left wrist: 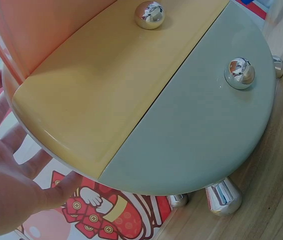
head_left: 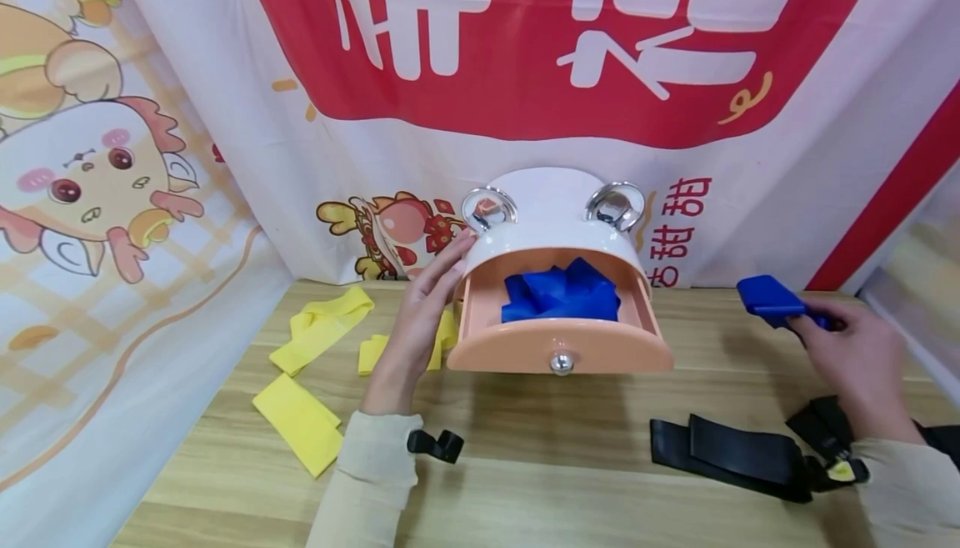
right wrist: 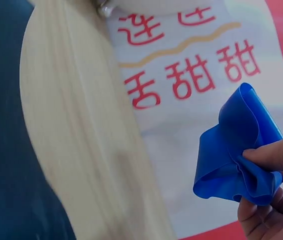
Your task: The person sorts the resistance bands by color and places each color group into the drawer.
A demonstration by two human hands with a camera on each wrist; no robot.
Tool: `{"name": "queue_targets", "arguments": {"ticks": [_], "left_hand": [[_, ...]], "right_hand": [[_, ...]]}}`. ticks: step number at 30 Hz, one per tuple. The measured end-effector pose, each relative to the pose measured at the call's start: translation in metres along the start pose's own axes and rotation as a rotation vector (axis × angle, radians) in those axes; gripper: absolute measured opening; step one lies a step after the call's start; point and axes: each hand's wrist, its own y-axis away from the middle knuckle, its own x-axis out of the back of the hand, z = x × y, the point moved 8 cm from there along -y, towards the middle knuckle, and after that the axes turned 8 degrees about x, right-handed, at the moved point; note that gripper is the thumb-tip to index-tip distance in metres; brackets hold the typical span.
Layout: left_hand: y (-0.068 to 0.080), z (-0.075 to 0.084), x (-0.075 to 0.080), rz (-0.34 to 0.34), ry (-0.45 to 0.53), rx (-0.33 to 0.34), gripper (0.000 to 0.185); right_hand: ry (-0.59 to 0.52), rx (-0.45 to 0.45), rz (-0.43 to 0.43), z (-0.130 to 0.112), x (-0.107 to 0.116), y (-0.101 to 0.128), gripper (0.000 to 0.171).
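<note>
An alarm-clock-shaped desktop drawer box (head_left: pixel 551 206) stands against the back cloth, its top peach drawer (head_left: pixel 510 349) pulled out. Crumpled blue band material (head_left: pixel 566 291) lies inside that drawer. My left hand (head_left: pixel 414 323) rests along the box's left side, fingers extended and spread. In the left wrist view, the yellow drawer (left wrist: pixel 91 100) and the green drawer (left wrist: pixel 196 127) below it are closed. Off to the right, my right hand (head_left: pixel 858 356) pinches a folded blue resistance band (right wrist: pixel 231 145) between thumb and fingers, above the table.
Several folded yellow bands (head_left: pixel 300 423) lie on the wooden table (head_left: pixel 555 481) at the left. Black folded bands (head_left: pixel 738 456) are at the right, near the right wrist. A printed cloth (head_left: pixel 420 143) hangs behind the box.
</note>
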Motion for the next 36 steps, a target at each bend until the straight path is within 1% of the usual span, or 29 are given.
{"name": "queue_targets", "arguments": {"ticks": [5, 9, 12, 15, 20, 25, 29, 33, 36], "left_hand": [[0.003, 0.003, 0.000, -0.002, 0.001, 0.010, 0.040], [0.010, 0.013, -0.003, -0.001, -0.002, 0.020, 0.040], [0.015, 0.019, -0.005, 0.001, -0.004, 0.025, 0.040], [0.016, 0.020, -0.005, 0.001, -0.004, 0.023, 0.040], [0.015, 0.019, -0.005, 0.000, 0.004, 0.018, 0.041], [0.015, 0.018, -0.006, -0.003, -0.001, 0.025, 0.040], [0.014, 0.019, -0.006, -0.002, -0.010, 0.023, 0.040], [0.014, 0.021, -0.007, 0.000, -0.013, 0.019, 0.041], [0.014, 0.021, -0.006, 0.000, -0.017, 0.025, 0.041]], "right_hand": [[-0.057, -0.025, -0.019, -0.011, -0.002, 0.007, 0.055], [-0.088, -0.021, -0.022, -0.020, -0.001, 0.014, 0.057], [-0.109, -0.008, -0.017, -0.025, -0.001, 0.018, 0.055], [-0.135, -0.017, -0.023, -0.029, -0.003, 0.022, 0.054], [-0.162, -0.077, -0.061, -0.028, -0.010, 0.028, 0.060], [-0.213, -0.127, -0.091, -0.023, -0.015, 0.033, 0.056], [-0.234, -0.165, -0.083, -0.019, -0.016, 0.033, 0.054], [-0.247, -0.175, -0.087, -0.019, -0.014, 0.034, 0.055], [-0.234, -0.159, -0.097, -0.027, -0.012, 0.034, 0.057]]}}
